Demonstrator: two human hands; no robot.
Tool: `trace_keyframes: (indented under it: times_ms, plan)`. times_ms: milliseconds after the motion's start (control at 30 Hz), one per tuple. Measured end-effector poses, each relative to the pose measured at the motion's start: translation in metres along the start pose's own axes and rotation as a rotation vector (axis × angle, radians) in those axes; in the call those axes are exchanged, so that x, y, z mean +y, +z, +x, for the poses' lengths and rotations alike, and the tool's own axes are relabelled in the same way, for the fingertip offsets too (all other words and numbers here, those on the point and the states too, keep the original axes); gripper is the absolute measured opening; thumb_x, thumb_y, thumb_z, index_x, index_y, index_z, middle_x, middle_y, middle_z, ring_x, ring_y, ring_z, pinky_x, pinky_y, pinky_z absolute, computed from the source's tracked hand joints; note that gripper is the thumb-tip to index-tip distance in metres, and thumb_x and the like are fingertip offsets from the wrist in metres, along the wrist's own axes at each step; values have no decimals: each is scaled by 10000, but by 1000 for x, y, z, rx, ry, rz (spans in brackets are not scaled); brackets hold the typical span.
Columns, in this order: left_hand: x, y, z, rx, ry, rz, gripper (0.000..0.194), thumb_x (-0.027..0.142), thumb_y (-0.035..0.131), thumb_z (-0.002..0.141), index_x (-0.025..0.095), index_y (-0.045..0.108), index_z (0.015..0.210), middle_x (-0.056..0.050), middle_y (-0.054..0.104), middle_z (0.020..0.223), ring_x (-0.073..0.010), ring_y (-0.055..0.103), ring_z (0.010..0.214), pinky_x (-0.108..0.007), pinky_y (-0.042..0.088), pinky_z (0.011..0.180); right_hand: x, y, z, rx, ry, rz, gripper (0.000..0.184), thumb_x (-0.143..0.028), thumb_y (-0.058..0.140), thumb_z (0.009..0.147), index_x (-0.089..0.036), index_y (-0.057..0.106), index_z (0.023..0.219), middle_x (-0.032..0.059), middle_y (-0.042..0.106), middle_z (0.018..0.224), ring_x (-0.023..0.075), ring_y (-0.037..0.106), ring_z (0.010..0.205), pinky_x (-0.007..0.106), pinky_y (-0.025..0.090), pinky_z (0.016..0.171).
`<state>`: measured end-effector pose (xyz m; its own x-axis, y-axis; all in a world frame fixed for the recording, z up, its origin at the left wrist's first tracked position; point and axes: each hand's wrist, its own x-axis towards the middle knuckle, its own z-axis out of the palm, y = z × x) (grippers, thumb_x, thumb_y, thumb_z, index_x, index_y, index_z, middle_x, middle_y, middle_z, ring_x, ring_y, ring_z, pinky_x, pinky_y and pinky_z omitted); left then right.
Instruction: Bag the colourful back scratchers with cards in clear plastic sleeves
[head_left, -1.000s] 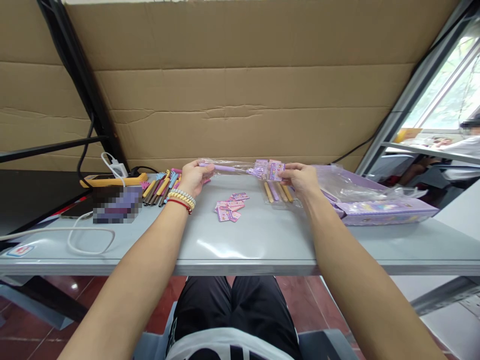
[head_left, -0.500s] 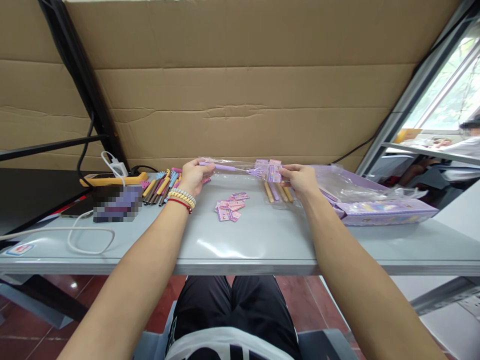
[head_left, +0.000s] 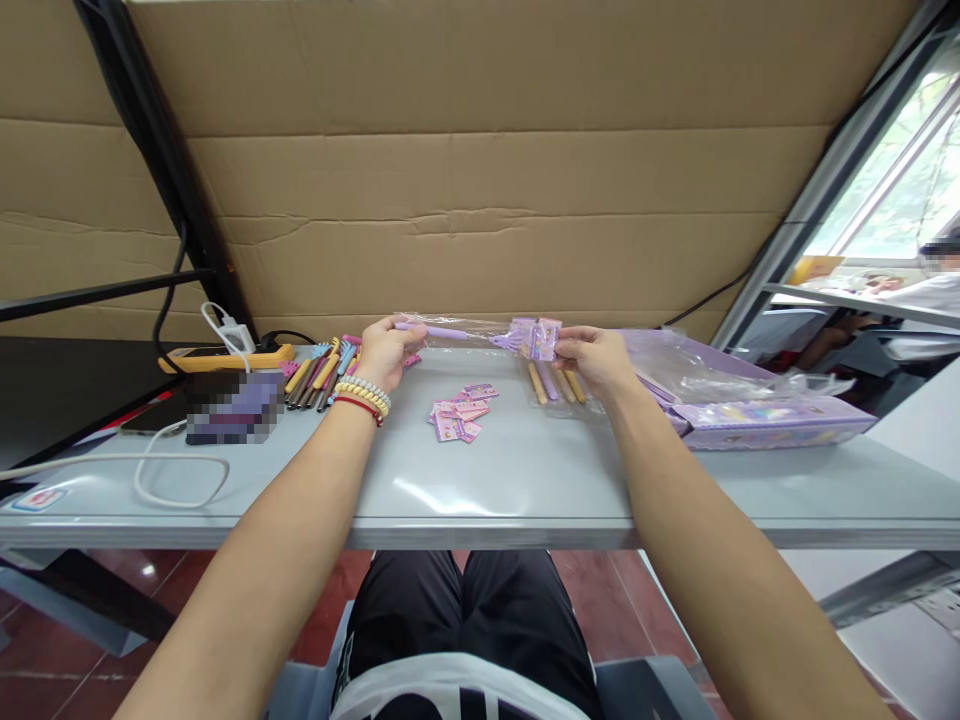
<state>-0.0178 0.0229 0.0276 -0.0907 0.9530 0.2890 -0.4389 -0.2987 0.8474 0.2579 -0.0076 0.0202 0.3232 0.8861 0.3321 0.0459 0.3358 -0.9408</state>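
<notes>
My left hand point(head_left: 386, 352) is closed on the left end of a clear plastic sleeve point(head_left: 480, 325). Inside it lies a purple stick point(head_left: 439, 332) with a splayed, hand-like end point(head_left: 507, 341) toward the right. My right hand point(head_left: 594, 358) pinches a small printed card point(head_left: 544, 340) at the sleeve's other end. The sleeve is stretched level above the grey table. Below and between my hands lies a loose pile of small pink and purple cards point(head_left: 459, 412). Sticks with tan and purple handles point(head_left: 553, 384) lie by my right hand, partly hidden by it.
Several coloured sticks point(head_left: 324, 372) lie bunched left of my left hand. Farther left are a yellow-edged device point(head_left: 281, 356), a white charger and a white cable point(head_left: 184, 458). A purple box point(head_left: 776, 425) with clear plastic wrapping stands at right. Cardboard point(head_left: 480, 180) walls the back.
Both hands have shifted very slightly left with the sleeve. The card at its right end has turned a little and shows more clearly.
</notes>
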Motion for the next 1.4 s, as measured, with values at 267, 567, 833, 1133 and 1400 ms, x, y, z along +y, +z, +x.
trace_keyframes:
  times_ms: [267,567,833,1133,1400]
  plan:
    - [1,1,-1,-14,-5,4,278,36,751,486,138,561,661,6,586,635,-82,544,572,-254,451,624,4,-2,3,72,-31,-57,156,-74,672,516,-86,651,671,31,623,609,101,562,483,208,513,452]
    - [0,1,-1,-21,-9,9,265,64,754,492,141,564,660,9,574,622,-84,537,553,-255,444,608,-7,3,-2,-15,18,86,279,-351,708,631,-148,641,810,42,641,772,139,579,647,210,485,410]
    - [1,-1,0,-82,-41,7,291,100,786,489,151,582,690,3,599,652,-93,559,571,-266,468,619,0,2,2,20,-23,-33,229,-237,715,595,-124,656,786,26,630,728,113,543,602,177,439,392]
    - [1,5,-8,-157,-84,147,328,104,827,462,149,551,633,3,570,610,-112,545,555,-272,444,561,3,1,7,248,-84,-98,99,-194,647,652,-136,626,729,1,597,653,97,493,519,187,387,387]
    - [0,1,-9,-250,-190,444,345,93,842,433,141,646,713,-37,609,591,-145,557,521,-258,404,483,14,-5,18,310,-232,-256,126,-265,676,703,-164,617,750,25,650,733,146,600,664,217,480,522]
